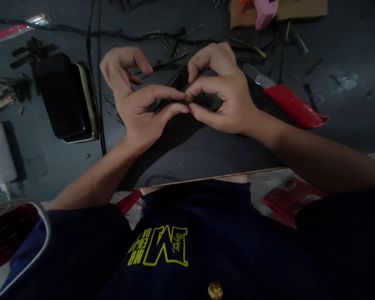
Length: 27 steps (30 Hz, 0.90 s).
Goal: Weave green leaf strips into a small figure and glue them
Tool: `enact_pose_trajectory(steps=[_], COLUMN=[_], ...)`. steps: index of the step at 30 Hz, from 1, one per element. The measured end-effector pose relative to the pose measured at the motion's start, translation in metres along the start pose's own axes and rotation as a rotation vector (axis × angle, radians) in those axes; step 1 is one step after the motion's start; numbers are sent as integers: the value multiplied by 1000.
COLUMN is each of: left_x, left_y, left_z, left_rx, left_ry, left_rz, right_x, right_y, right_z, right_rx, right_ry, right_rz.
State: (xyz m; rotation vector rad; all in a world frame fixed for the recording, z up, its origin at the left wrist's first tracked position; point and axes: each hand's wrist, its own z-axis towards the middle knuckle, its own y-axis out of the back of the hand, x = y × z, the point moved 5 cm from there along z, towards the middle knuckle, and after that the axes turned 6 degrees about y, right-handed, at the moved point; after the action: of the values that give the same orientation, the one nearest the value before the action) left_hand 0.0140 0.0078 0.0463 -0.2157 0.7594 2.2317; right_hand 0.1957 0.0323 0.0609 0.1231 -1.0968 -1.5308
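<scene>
Above the table, my left hand [140, 93] and my right hand [220, 87] meet with thumb and forefinger tips pinched together. Whatever sits between those fingertips is too small or too dark to make out. The other fingers of both hands curl loosely away from the pinch. Behind and beneath them lie dark green leaf-like strips [171, 62], several of them scattered about. To the right of my right hand rests a knife with a red handle [295, 106], its blade [258, 77] pointing toward that hand.
On the left lie a black phone-like slab [62, 98] on a pale-edged case and a white block with a cable [0, 154]. A thin black cord [71, 28] crosses the back. Cardboard [301, 9] and a pink object [265, 13] are at the far side. A red stool [287, 200] stands below.
</scene>
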Motion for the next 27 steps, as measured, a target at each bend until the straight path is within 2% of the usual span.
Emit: enact_pose_trajectory(steps=[1, 2, 3, 4, 5, 6, 7, 10, 14, 15, 17, 18, 20, 23, 27], left_x=[1, -2, -5, -4, -1, -1, 0, -1, -14, -21, -26, -32, -32, -29, -26], left_y=[-1, 1, 6, 1, -3, -2, -4, 0, 9, 12, 11, 11, 13, 14, 16], left_z=[2, 4, 3, 5, 7, 7, 7, 6, 7, 6, 6, 3, 1, 0, -1], left_rx=[17, -34, -133, -58, 15, -10, 19, 7, 52, 69, 233, 305, 302, 236, 134], left_ry=[-49, -174, -310, -327, -301, -327, -313, -293, -246, -272, -180, -216, -157, -147, -206], left_rz=[11, -27, -88, -65, -33, -49, -57, -99, -2, 6, -40, -72, -118, -99, 4], right_x=[0, -1, -2, -2, -3, -4, -5, -7, -9, -9, -10, -10, -11, -15, -19], right_y=[0, 0, 0, 1, 1, 2, 2, -1, -4, -5, -5, -5, -5, -7, -8], right_z=[0, 1, 1, 1, 0, 0, 0, 0, 1, 1, 1, 1, 0, -1, -2], right_rx=[20, 34, 41, 42, 36, 30, 31, 80, 153, 156, 147, 136, 109, 56, -3], right_ry=[9, 19, 28, 35, 40, 42, 44, 40, 22, 20, 26, 31, 30, 8, -31], right_rz=[11, 26, 44, 64, 85, 102, 116, 133, 147, 152, 174, 192, 237, 320, 413])
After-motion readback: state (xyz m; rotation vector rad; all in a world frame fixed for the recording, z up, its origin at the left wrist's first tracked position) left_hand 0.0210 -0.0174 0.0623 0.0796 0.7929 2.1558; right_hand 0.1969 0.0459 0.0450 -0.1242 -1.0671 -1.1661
